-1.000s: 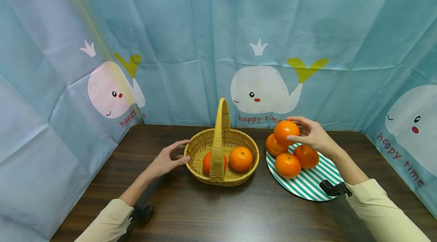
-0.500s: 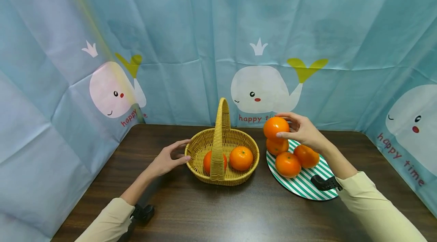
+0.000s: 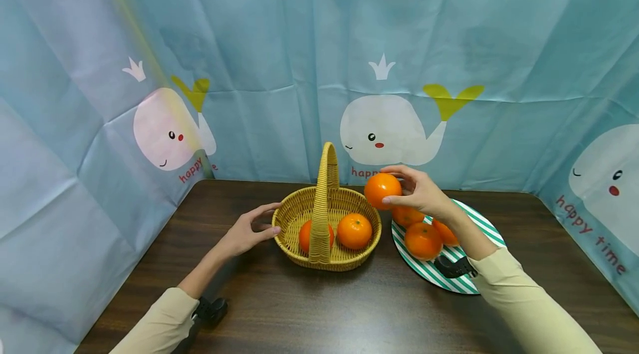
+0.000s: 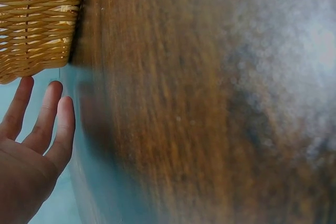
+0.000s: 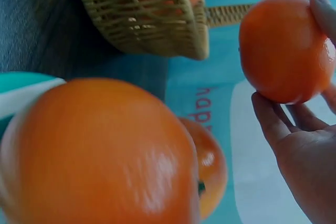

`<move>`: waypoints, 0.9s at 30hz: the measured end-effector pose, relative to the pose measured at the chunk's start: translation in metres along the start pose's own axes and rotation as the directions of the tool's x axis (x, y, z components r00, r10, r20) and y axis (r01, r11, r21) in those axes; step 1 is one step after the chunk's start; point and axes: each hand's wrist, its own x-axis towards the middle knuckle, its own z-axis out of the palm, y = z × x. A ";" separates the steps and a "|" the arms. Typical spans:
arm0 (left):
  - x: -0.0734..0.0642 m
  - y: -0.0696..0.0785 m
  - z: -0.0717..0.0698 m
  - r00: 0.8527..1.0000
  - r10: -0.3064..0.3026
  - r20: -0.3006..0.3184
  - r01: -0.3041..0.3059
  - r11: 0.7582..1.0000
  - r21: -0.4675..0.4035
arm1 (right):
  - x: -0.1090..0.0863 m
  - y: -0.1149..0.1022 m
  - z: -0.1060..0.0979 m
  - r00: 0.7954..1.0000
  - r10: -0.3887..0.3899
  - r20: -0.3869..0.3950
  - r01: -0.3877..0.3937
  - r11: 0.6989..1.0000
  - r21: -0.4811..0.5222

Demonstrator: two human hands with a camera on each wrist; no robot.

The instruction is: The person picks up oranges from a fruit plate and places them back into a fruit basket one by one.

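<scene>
My right hand (image 3: 421, 194) grips an orange (image 3: 382, 191) between thumb and fingers, raised beside the right rim of a yellow woven basket (image 3: 344, 266). In the right wrist view that orange (image 5: 281, 51) is well off the table, past the basket's end. Two other oranges lie inside the basket, one (image 3: 355, 231) right of the handle and one (image 3: 304, 236) partly hidden behind it. At the basket's left rim rests my left hand (image 3: 242, 236), thumb and fingers spread. From the left wrist, its fingertips (image 4: 26, 82) are right at the woven wall.
Right of the basket, a round green-and-white striped plate (image 3: 481, 222) carries more oranges, including a front one (image 3: 423, 241); my right forearm partly covers them. The basket's tall arched handle (image 3: 320, 226) stands upright. A blue whale-print curtain (image 3: 279, 65) hangs behind the dark wooden table (image 3: 299, 309).
My right hand has carried the orange leftward from over the plate to the basket's right rim. The left hand has stayed at the basket.
</scene>
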 end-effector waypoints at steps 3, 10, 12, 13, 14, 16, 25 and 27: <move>0.001 0.000 0.000 1.000 0.004 0.003 -0.004 1.000 -0.007 | 0.006 0.002 0.008 1.000 -0.001 0.015 0.001 1.000 0.012; 0.000 0.000 0.000 1.000 -0.008 0.007 0.008 1.000 -0.014 | 0.019 0.011 0.025 1.000 0.013 0.008 -0.014 0.999 0.036; 0.000 -0.001 0.000 1.000 -0.013 0.008 0.013 1.000 -0.012 | 0.023 0.014 0.029 1.000 0.013 0.007 -0.013 0.999 0.038; 0.000 -0.001 0.000 1.000 -0.016 0.009 0.016 1.000 -0.013 | 0.025 0.015 0.031 1.000 0.016 0.006 -0.016 0.999 0.034; 0.000 -0.001 0.000 1.000 -0.017 0.009 0.018 1.000 -0.013 | 0.026 0.017 0.032 1.000 0.017 0.004 -0.018 0.999 0.030; -0.001 -0.002 0.000 1.000 -0.017 0.010 0.017 1.000 -0.012 | 0.029 0.019 0.036 1.000 0.027 -0.001 -0.027 0.999 0.026; 0.000 -0.003 0.000 1.000 -0.010 0.016 0.011 1.000 -0.027 | 0.038 0.025 0.045 1.000 0.004 0.003 -0.004 1.000 0.023; 0.000 -0.003 0.000 1.000 -0.011 0.015 0.012 1.000 -0.029 | 0.040 0.026 0.046 1.000 0.004 0.004 -0.004 1.000 0.024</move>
